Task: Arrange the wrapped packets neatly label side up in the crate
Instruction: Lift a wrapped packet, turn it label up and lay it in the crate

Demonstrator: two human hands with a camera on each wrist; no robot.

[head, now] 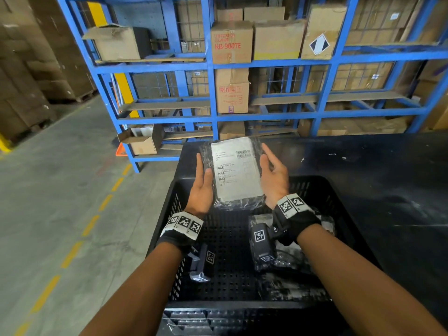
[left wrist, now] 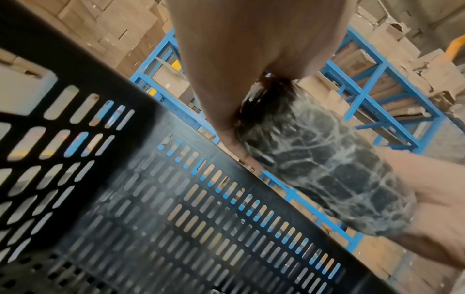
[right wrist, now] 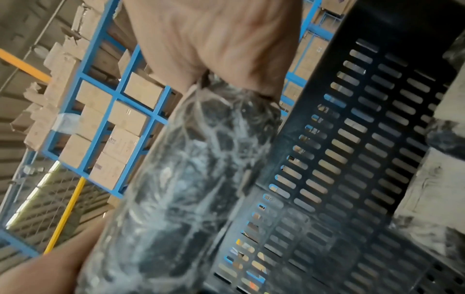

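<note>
Label print (head: 228,169) too small to read; wrist views blurred.

black slotted crate (head: 315,190), white barcoded label on the clear-wrapped black packet (head: 236,173), blue shelving (head: 211,64), brown boxes (head: 231,42)

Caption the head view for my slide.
Both hands, left hand and right hand, hold a wrapped packet label-up above the black crate.

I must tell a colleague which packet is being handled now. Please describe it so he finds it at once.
Find the black slotted plastic crate. Above its far side, both hands hold one clear-wrapped dark packet. Unlike the packets lying inside, it is lifted, white label up.
</note>
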